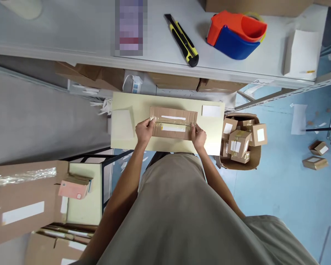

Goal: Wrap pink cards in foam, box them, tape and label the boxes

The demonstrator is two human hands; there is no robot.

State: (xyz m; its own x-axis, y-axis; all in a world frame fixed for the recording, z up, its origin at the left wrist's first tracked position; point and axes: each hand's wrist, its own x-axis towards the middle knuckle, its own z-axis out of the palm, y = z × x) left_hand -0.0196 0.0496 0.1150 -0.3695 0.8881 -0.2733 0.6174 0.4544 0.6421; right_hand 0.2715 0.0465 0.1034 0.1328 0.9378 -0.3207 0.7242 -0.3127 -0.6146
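A brown cardboard box (173,134), with clear tape along its middle seam and white label strips, is over the pale yellow tabletop (212,140) in front of me. My left hand (145,131) grips its left end, the thumb on top near the tape. At the opposite end my right hand (199,136) has hold of the box, thumb also on top. The fingers beneath the cardboard are hidden. A stack of white paper (122,124) lies left of my left hand, and a small white card (211,110) lies beyond my right hand.
On the grey shelf (85,36) above are a yellow-black box cutter (183,40), an orange-blue tape dispenser (235,35) and a white stack (302,53). An open carton (255,160) full of small boxes stands right of the table. Large cartons (22,195) are at lower left.
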